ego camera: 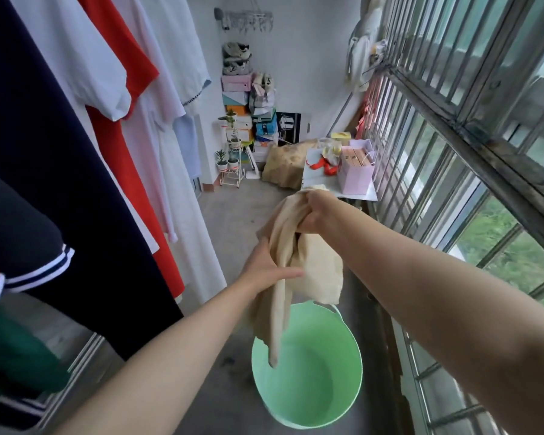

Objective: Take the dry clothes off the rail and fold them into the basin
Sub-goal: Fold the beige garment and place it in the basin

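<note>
The person holds a beige cloth [321, 265] up in the air over a green basin [333, 387]. The basin sits on the floor, right under both hands, and it has nothing in it yet.

The right hand [314, 215] is on top. Its fingers are curled tight around the top of the cloth, which is all bunched up in the fist. The left hand [264, 271] is lower down, on the left side of the cloth. Its fingers look straight and lie flat on the cloth. The thumb is hidden, so I cannot tell if it pinches.

The cloth hangs the long way, up and down. It starts in the right fist and drops past the left hand. Its thin bottom tip dangles just over the left side of the basin's rim. The left hand is the one nearer the basin.

I think the cloth needs folding first, because it is crumpled and not flat. After that, the way to the basin is straight down.

More clothes hang on the left: a dark navy shirt [76, 183], a red shirt [113, 136] and a white dress [176, 183]. I cannot see the rail.

Boxes are stacked at the far wall, but they are too small to read any words. I see no brand or label.
</note>
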Available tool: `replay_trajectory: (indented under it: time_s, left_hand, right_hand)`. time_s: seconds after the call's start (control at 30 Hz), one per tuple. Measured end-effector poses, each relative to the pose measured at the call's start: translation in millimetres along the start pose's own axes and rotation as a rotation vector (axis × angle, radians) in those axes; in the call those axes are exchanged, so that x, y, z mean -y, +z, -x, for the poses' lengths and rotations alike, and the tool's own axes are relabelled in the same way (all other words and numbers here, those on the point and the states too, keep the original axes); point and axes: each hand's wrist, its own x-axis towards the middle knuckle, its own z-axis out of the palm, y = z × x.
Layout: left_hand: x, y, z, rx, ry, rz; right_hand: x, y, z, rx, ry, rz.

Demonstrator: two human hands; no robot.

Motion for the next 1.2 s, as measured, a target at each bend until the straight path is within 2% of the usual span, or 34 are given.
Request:
replay_trajectory:
  time_s: [0.07,0.13,0.27,0.37,0.5,0.6,0.7,0.77,0.9,1.03,1.13,1.2]
  left_hand:
    - [7,-2,-6,-0.115,-0.014,-0.188]
    - [15,-12,-9,-0.154,-0.034,-0.363]
    - [44,-40,-8,-0.155,-0.068,-0.355]
    - [55,-54,-8,-0.184,-0.116,-0.4]
    - [41,-69,-17,-0.043,-0.04,-0.468]
    - [10,-77,-14,0.033,0.001,-0.278]
    - [-29,-77,-8,0.084,-0.024,0.146]
    - [-45,-72,-13,0.052,-0.082,0.322]
    - [-49,-43,-23,-0.038,-0.394,0.522]
    - [-54,-14,-25,-0.08,-0.582,0.71]
    - [-58,-2,-38,-0.176,-0.587,0.799]
    - [-63,6,-46,-0.242,-0.579,0.833]
  right_hand:
    - [5,-3,5,0.032,0.018,-0.052]
    - [9,-10,9,0.058,0.019,-0.124]
    - [11,-36,8,-0.017,0.041,-0.194]
    - [2,-48,2,-0.062,0.045,-0.13]
    - [-14,-48,-8,-0.085,0.044,-0.091]
    - [-27,-49,-15,-0.075,0.059,-0.043]
    - [-41,-50,-16,-0.032,0.085,0.041]
    - [-46,-45,-8,0.07,0.036,0.18]
    - [-52,-46,15,0.326,-0.132,0.558]
    - [-57,-88,16,0.528,-0.033,0.579]
    - [-61,-124,15,0.521,-0.043,0.588]
    - [-69,-139,10,0.461,-0.125,0.624]
